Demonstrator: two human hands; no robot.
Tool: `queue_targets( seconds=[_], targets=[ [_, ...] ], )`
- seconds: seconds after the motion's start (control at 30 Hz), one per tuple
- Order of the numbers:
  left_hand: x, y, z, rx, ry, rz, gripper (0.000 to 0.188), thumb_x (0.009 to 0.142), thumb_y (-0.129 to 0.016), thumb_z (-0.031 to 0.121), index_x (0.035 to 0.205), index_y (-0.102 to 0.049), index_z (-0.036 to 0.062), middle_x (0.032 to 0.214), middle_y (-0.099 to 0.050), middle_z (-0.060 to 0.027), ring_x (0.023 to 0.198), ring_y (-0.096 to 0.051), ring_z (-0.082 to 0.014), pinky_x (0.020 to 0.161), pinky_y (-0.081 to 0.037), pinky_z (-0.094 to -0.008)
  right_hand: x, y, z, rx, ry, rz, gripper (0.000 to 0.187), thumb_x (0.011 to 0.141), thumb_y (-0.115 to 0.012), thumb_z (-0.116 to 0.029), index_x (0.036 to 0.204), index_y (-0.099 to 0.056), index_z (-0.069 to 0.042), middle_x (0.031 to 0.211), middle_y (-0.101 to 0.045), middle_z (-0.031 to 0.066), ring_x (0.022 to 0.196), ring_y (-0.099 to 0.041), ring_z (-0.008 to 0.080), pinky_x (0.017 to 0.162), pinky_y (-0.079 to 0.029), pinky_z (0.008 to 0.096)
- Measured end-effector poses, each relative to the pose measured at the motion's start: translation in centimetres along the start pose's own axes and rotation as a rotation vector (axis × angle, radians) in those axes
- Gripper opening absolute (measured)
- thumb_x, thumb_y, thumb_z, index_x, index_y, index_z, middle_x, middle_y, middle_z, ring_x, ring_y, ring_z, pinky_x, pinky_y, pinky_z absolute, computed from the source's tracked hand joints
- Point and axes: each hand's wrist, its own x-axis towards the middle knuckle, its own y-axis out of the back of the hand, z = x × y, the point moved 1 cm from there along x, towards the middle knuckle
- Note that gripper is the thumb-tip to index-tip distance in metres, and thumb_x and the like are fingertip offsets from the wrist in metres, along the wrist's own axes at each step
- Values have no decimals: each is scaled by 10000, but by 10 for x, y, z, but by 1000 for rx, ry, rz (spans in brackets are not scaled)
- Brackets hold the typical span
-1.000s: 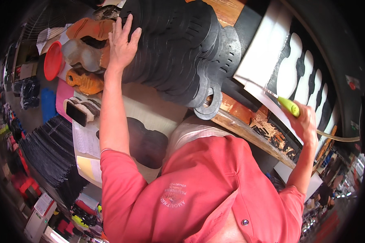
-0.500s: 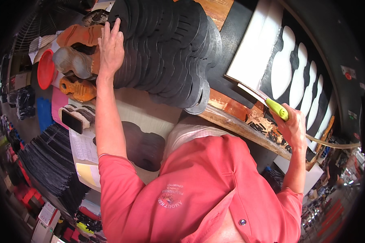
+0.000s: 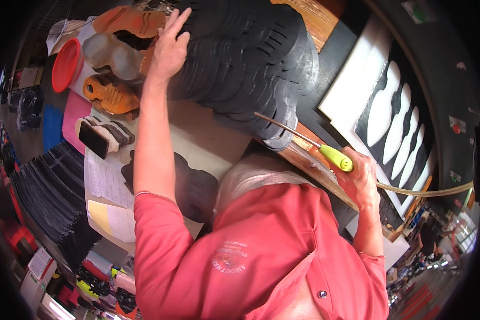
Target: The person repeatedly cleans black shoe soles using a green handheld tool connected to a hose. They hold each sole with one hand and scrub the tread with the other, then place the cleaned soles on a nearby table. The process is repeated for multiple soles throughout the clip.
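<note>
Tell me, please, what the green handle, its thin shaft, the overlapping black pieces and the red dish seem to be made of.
Green handle: probably plastic, smooth, slightly glossy, from its bright even colour.
Thin shaft: likely metal, fairly dull, from its narrow straight form.
Black pieces: perhaps rubber or foam, mostly matte, being thin-edged and evenly dark.
Red dish: likely smooth plastic; solid colour.

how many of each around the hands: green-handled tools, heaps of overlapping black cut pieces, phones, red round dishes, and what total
Green-handled tool: 1
Heap of black cut pieces: 1 (its separate pieces overlap too much to count)
Phone: 1
Red round dish: 1
Total: 4
</note>
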Motion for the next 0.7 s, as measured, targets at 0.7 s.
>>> queue_targets(
  seconds=[0.7],
  targets=[
    [7, 4, 22, 119, 220, 115, 521, 1114, -553, 442, 1509, -622, 108, 1612, -506, -246, 1498, -478, -402, 1233, -388, -448, 192, 50, -11, 90, 155, 162, 256, 961, -795, -271, 1099, -770, -57, 866, -762, 197, 790, -729, 411, 767, -581, 468]
  ],
)
